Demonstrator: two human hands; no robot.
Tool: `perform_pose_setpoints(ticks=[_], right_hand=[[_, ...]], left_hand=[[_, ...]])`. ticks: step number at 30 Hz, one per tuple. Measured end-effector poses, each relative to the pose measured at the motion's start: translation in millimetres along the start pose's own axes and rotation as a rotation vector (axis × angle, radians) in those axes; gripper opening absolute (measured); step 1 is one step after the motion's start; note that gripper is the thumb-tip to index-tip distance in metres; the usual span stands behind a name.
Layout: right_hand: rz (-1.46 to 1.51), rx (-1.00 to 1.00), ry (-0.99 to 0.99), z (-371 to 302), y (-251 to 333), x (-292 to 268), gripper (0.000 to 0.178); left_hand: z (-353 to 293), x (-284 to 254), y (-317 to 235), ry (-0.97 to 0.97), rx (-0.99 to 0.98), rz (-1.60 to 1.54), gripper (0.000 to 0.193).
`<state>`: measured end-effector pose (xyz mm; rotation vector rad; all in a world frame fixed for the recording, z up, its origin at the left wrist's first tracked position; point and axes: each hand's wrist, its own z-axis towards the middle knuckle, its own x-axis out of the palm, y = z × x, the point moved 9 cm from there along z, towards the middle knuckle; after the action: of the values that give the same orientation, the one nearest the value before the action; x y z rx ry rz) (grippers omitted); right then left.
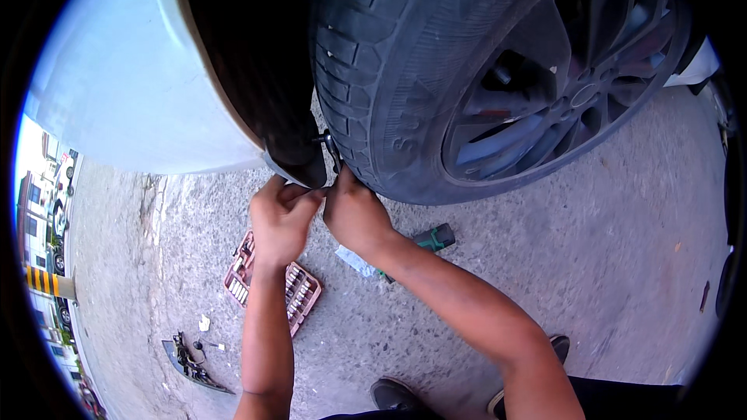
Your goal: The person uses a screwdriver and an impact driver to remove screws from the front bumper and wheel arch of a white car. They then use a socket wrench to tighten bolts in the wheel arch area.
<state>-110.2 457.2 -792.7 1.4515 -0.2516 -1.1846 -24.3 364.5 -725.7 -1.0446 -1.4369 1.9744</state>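
My right hand (356, 214) is closed round the handle of a ratchet wrench (333, 149), just beside the tyre tread. The wrench's head points up and left, towards the black wheel-arch liner (299, 167). Close by on the left, my left hand (282, 222) has its fingers bent round the liner's lower edge, under the corner of the white bumper (210, 144). Some of its fingertips are hidden behind that edge. The large tyre (405, 109) with its dark spoked wheel (576, 97) fills the upper right. What the wrench's head meets is too dark to make out.
On the concrete ground (607, 264) below my hands lies an open socket set case (311, 284), partly behind my left forearm. A green and black power tool (436, 238) rests under my right forearm. A dark curved car part (191, 365) lies at the lower left.
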Motion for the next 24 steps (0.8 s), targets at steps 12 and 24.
perform_pose_setpoints(ticks=[12, 24], right_hand=[[0.301, 0.175, 0.186, -4.8, 80.0, -44.0, 0.042], [0.220, 0.006, 0.009, -13.5, 49.5, -33.5, 0.047]], left_hand=[[69.7, 49.4, 97.0, 0.165, 0.004, -1.729, 0.075], [71.3, 59.5, 123.9, 0.155, -0.053, -1.884, 0.072]])
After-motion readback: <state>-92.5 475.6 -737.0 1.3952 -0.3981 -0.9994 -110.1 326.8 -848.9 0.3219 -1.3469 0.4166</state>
